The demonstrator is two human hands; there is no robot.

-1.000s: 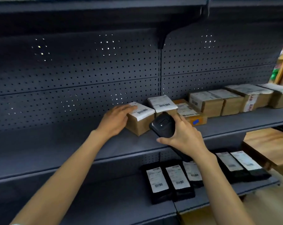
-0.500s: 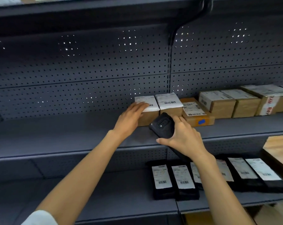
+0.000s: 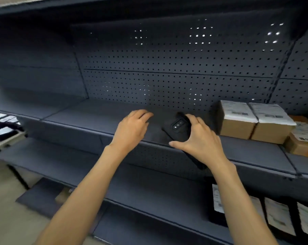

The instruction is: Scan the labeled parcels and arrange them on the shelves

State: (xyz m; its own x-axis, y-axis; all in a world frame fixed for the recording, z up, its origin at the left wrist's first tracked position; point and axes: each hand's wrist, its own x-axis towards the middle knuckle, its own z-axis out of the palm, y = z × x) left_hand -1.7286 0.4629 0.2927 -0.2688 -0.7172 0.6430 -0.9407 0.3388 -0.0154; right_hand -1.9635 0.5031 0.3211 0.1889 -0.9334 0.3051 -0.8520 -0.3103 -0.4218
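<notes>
Parcels: two brown boxes, the left parcel [image 3: 236,121] and the right parcel [image 3: 271,124], stand touching side by side on the middle shelf [image 3: 96,114], white labels on top, against the perforated back panel [image 3: 167,68]. The right hand [image 3: 199,140] holds a black scanner [image 3: 176,128], its grip clamped round it. The left hand [image 3: 132,128] hovers over the shelf, fingers relaxed, holding nothing. Black labeled packets [image 3: 277,214] lie on the lower shelf.
</notes>
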